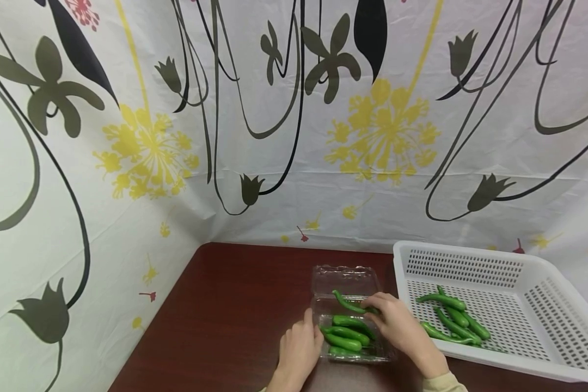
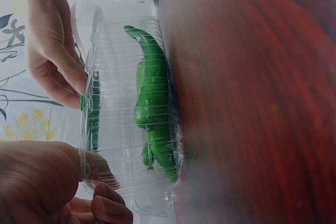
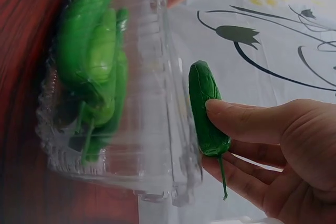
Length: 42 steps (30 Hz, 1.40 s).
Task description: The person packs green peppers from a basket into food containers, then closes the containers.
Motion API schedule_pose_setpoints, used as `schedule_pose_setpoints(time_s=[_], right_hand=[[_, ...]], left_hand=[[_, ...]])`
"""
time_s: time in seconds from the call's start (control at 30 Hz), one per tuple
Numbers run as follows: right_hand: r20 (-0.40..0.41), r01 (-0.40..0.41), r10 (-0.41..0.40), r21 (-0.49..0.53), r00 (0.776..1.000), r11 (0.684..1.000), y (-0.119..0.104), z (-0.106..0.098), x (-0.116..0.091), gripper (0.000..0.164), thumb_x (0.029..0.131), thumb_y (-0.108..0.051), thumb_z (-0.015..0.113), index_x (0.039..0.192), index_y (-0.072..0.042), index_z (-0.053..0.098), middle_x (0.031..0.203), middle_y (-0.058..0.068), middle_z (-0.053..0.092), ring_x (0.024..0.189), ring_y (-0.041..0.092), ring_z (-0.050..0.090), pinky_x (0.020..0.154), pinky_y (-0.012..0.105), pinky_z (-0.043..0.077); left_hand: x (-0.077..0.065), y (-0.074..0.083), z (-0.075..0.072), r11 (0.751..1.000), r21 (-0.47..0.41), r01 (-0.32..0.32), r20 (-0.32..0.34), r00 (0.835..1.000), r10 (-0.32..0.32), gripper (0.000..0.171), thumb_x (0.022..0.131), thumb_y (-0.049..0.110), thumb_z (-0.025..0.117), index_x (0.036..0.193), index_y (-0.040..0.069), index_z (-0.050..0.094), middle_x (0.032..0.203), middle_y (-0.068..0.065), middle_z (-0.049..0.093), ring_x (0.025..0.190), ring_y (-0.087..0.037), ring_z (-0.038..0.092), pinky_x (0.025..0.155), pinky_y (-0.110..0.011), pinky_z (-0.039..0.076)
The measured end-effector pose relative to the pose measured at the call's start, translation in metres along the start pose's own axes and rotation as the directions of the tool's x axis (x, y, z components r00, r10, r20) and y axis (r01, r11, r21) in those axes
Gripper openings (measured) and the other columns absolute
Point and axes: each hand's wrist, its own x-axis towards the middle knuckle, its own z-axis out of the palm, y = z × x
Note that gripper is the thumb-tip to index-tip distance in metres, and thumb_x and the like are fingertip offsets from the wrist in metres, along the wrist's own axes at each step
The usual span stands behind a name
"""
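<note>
My right hand (image 1: pixel 399 324) pinches a green chili pepper (image 3: pixel 205 106) between thumb and fingers, over the far part of a clear plastic clamshell box (image 1: pixel 382 356). The pepper's thin stem hangs down in the right wrist view. At the box's left side, my left hand (image 1: pixel 299 345) grips the wall, its fingertips (image 2: pixel 111 208) curled at the plastic. Several green peppers (image 1: pixel 343 342) lie inside the box, side by side. The box's lid (image 1: pixel 345 279) stands open at the back.
To the right, a white perforated plastic basket (image 1: pixel 556 262) holds several more green peppers (image 1: pixel 455 321). Box and basket are on a dark red wooden table (image 1: pixel 235 305). A white cloth (image 1: pixel 284 152) with flower prints hangs behind and to the left.
</note>
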Motion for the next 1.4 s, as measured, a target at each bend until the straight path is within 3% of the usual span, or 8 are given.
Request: schedule_pose_setpoints(time_s=[0.9, 1.4], right_hand=[[0.108, -0.023, 0.021, 0.024, 0.994, 0.999, -0.004, 0.016, 0.0, 0.019, 0.082, 0.001, 0.078, 0.096, -0.01, 0.074, 0.096, -0.002, 0.069, 0.091, 0.02, 0.067, 0.076, 0.035, 0.056], [0.147, -0.036, 0.029, 0.042, 0.989, 0.998, -0.001, 0.023, -0.002, 0.018, 0.082, 0.001, 0.078, 0.096, -0.009, 0.074, 0.093, -0.002, 0.068, 0.087, 0.019, 0.067, 0.074, 0.034, 0.056]], left_hand=[[0.001, 0.0, 0.0, 1.0, -0.011, 0.013, 0.035, 0.999, -0.013, 0.037, 0.086, 0.01, 0.069, 0.121, -0.003, 0.063, 0.064, -0.007, 0.062, 0.041, -0.017, 0.05, 0.037, -0.03, 0.035], [0.0, 0.0, 0.0, 1.0, 0.005, 0.004, 0.001, 1.0, -0.004, 0.036, 0.086, 0.01, 0.071, 0.12, -0.001, 0.064, 0.063, -0.007, 0.062, 0.043, -0.021, 0.055, 0.038, -0.032, 0.037]])
